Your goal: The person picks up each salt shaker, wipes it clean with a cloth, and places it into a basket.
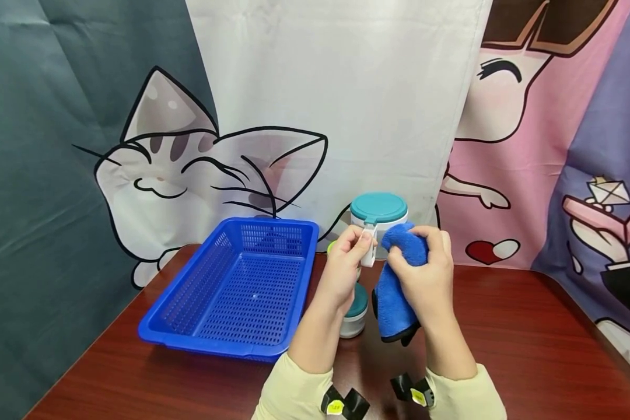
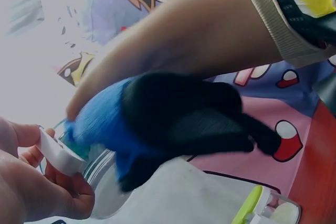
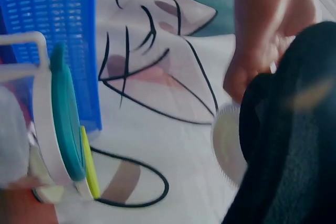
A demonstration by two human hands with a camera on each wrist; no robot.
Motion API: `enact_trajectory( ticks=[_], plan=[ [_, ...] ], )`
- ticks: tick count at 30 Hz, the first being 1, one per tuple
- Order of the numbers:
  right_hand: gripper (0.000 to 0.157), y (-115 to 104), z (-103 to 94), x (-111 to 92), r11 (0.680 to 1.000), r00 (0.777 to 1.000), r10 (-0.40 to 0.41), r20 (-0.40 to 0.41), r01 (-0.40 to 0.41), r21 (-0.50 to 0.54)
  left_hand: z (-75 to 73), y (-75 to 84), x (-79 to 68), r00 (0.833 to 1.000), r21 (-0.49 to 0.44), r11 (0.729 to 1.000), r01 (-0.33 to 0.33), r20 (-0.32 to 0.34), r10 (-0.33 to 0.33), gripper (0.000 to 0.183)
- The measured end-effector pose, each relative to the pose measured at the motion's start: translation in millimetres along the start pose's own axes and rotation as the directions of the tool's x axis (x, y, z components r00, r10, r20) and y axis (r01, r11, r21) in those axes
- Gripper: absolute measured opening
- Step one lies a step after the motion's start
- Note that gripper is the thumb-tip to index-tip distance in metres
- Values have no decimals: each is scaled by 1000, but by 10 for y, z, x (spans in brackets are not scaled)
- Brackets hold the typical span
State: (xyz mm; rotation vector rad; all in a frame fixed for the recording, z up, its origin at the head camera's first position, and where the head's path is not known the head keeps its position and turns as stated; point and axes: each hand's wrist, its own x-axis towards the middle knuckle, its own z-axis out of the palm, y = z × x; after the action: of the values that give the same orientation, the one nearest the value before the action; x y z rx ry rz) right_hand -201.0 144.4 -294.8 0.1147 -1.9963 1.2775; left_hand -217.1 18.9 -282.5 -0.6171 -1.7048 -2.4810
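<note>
My left hand [image 1: 340,265] pinches the white handle [image 1: 368,251] of a jar with a teal lid [image 1: 379,207]. The jar stands upright behind my hands, and its ribbed round base [image 3: 227,142] shows below my left fingers in the right wrist view. In my right hand [image 1: 431,280] is a bunched blue cloth [image 1: 397,300] with black edging, its lower end hanging down. The cloth's dark side [image 2: 181,116] faces the left wrist camera. The cloth's top overlaps the jar's right side in the head view.
A blue perforated basket [image 1: 160,335] sits on the dark red table [image 1: 525,344], left of my hands. A smaller teal-lidded jar [image 1: 353,326] stands below my left forearm, partly hidden. Behind it is a container with a lime-green lid [image 2: 247,205]. A printed curtain [image 1: 320,70] hangs behind.
</note>
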Motion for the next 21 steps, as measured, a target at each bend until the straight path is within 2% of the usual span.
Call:
enact_trajectory(
  ticks=[3,5,9,11,14,21],
  plan=[
    [30,-40,38,-39,998,999,-38,-1,37,-47,33,6,15,1000,-3,1000,-6,-5,6,18],
    [33,-45,36,-37,998,999,-39,0,39,-43,32,8,12,1000,9,1000,0,2,0,19],
    [43,-14,-44,25,997,998,63,13,-64,46,-6,17,-15,999,39,999,17,33,-18,20],
    [46,2,-97,63,989,991,132,28,-134,67,-22,26,-26,998,46,999,23,51,-26,21],
    [44,28,-174,109,977,979,195,62,-199,72,-47,30,-30,996,38,999,29,79,-32,22],
    [37,136,-313,207,962,956,223,191,-247,116,-107,44,-31,991,-30,999,37,129,-32,18]
  ],
)
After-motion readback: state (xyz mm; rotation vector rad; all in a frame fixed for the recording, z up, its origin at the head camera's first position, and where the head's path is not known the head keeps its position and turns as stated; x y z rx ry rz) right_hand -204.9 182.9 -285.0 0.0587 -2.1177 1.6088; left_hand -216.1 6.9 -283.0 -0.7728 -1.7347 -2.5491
